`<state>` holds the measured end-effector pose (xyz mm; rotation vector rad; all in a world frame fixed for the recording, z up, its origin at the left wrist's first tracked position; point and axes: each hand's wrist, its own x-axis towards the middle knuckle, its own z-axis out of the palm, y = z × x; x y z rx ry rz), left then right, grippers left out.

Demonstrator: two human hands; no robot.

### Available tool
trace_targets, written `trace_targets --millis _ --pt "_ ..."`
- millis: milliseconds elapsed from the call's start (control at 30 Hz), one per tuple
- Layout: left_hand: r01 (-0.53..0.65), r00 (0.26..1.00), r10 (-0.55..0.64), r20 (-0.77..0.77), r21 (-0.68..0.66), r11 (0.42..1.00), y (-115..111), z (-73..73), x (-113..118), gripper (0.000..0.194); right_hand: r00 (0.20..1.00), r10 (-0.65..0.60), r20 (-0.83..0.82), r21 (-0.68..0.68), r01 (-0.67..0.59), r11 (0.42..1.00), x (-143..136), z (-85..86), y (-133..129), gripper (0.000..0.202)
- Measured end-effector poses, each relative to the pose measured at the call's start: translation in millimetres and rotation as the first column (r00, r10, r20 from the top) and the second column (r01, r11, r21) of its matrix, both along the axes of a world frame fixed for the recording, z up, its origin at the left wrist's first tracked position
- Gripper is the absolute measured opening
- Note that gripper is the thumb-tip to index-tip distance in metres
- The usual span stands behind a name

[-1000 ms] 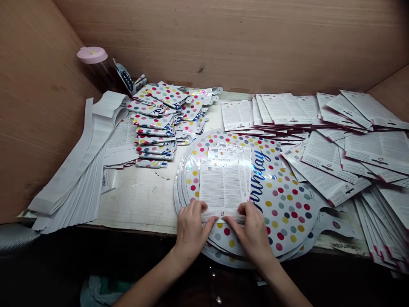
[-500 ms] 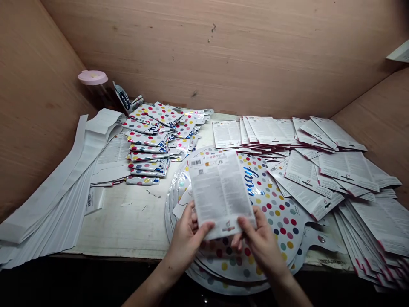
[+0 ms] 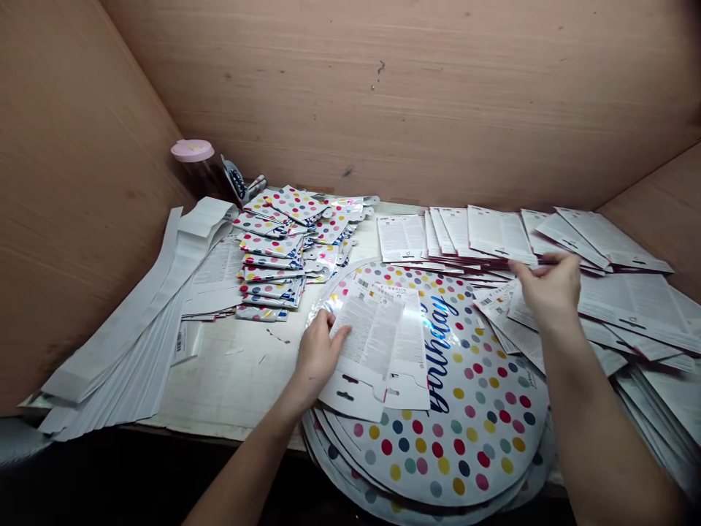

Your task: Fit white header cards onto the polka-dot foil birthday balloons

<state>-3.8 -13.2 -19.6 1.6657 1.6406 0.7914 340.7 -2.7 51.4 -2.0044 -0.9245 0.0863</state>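
Flat round dotted foil balloons [image 3: 476, 409] with blue lettering lie stacked at the table's front edge. Two printed white cards [image 3: 366, 329] overlap on top of them, their slotted ends towards me. My left hand [image 3: 320, 347] rests at the left edge of these cards, thumb on top, fingers curled at the edge. My right hand [image 3: 550, 285] is over the rows of packed cards at the right, thumb and fingers close together at the front edge of a packet [image 3: 498, 230]. Whether it grips that packet is hard to tell.
Folded dotted balloons [image 3: 271, 274] stand in a pile left of centre. Long white paper strips [image 3: 136, 321] fan out at the left. A pink-lidded jar [image 3: 193, 150] is in the back left corner. Wooden panels [image 3: 350, 95] enclose the table.
The packet that both hands held is no longer between them. My right hand has moved right and away to the card rows, while my left stays by the cards. The view has shifted slightly.
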Motion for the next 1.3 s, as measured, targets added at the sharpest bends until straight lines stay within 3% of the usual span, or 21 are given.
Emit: trace_targets --millis 67,100,133,167,200,233,300,333,400,500,567,700,833,1067,1200,1300 --pt "-0.028 0.982 0.027 0.189 0.0 1.0 -9 4.5 -1 0.019 0.957 0.205 -0.205 -0.067 -0.222 0.973 -48 -11.8 -41 0.053" --pt "-0.041 0.938 0.041 0.343 -0.005 0.999 -16 6.5 1 0.024 0.784 0.379 -0.492 -0.058 -0.464 0.884 -74 -18.9 -62 0.05" --pt "-0.049 0.856 0.051 0.514 -0.017 0.999 -22 8.1 2 0.028 0.582 0.408 -0.704 -0.009 -0.582 0.813 -99 -26.0 -83 0.05" --pt "-0.054 0.744 0.06 0.666 -0.03 0.998 -29 9.1 4 0.032 0.429 0.376 -0.821 0.038 -0.617 0.786 -120 -32.4 -101 0.052" --pt "-0.065 0.623 0.074 0.779 -0.042 0.997 -35 9.6 6 0.034 0.34 0.348 -0.874 0.093 -0.585 0.805 -138 -37.7 -116 0.055" --pt "-0.09 0.526 0.092 0.846 -0.052 0.995 -41 9.7 6 0.034 0.326 0.321 -0.889 0.126 -0.499 0.857 -151 -41.8 -128 0.058" --pt "-0.17 0.438 0.14 0.888 -0.071 0.983 -50 9.6 7 0.033 0.421 0.281 -0.863 0.187 -0.25 0.95 -166 -45.8 -142 0.059" --pt "-0.214 0.41 0.167 0.897 -0.083 0.973 -53 9.6 7 0.033 0.455 0.259 -0.852 0.203 -0.169 0.965 -169 -46.0 -145 0.056" --pt "-0.258 0.378 0.202 0.903 -0.107 0.96 -57 9.8 7 0.034 0.413 0.243 -0.877 0.192 -0.162 0.968 -171 -44.0 -147 0.049" --pt "-0.228 0.402 0.191 0.895 -0.104 0.968 -60 9.0 11 0.037 0.237 0.276 -0.931 0.218 -0.244 0.945 -178 -40.2 -143 0.052" --pt "-0.198 0.452 0.164 0.877 -0.08 0.977 -63 7.1 14 0.039 0.152 0.301 -0.941 0.27 -0.195 0.943 -185 -40.3 -137 0.053" --pt "-0.147 0.594 0.151 0.791 -0.077 0.986 -72 0.6 16 0.042 0.021 0.309 -0.951 0.305 -0.116 0.945 -195 -45.4 -128 0.032" --pt "-0.081 0.708 0.061 0.703 -0.005 0.997 -88 -7.2 7 0.03 0.031 0.378 -0.925 0.369 -0.159 0.916 -200 -47.1 -124 0.028" --pt "0.04 0.841 -0.035 0.54 0.003 0.999 -103 -9.8 -31 0.01 0.113 0.358 -0.927 0.306 -0.322 0.896 -202 -45.3 -119 0.025" --pt "0.135 0.846 -0.106 0.523 -0.018 0.991 -109 -4.8 -42 0.012 0.04 0.37 -0.928 0.315 -0.445 0.838 -214 -42.9 -115 0.032" --pt "0.201 0.841 -0.156 0.517 -0.031 0.979 -112 -4.6 -53 0.019 -0.065 0.379 -0.923 0.372 -0.401 0.837 -227 -39.6 -117 0.031"
